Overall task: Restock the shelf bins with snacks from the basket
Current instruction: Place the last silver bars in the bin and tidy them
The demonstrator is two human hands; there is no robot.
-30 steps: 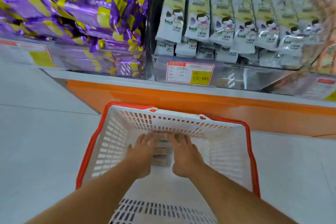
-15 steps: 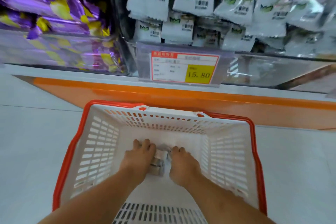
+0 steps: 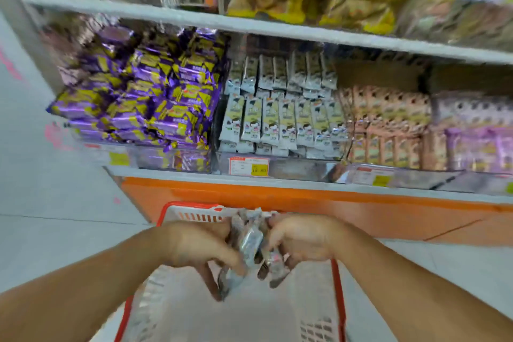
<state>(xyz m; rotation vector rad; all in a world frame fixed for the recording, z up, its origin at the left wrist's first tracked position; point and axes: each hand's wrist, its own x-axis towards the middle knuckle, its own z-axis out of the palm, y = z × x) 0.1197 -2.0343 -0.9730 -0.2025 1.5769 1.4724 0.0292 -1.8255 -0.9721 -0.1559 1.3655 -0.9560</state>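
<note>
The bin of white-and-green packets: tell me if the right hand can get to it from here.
Probably yes. The right hand and left hand grip a bundle of snack packets above the basket, and nothing stands between them and the open-topped bin of white-and-green packets.

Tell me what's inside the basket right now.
The basket shows only its bare white floor; no packets are visible lying there. Both hands, left hand and right hand, hold the silver snack packets above it, hiding its far end.
</note>
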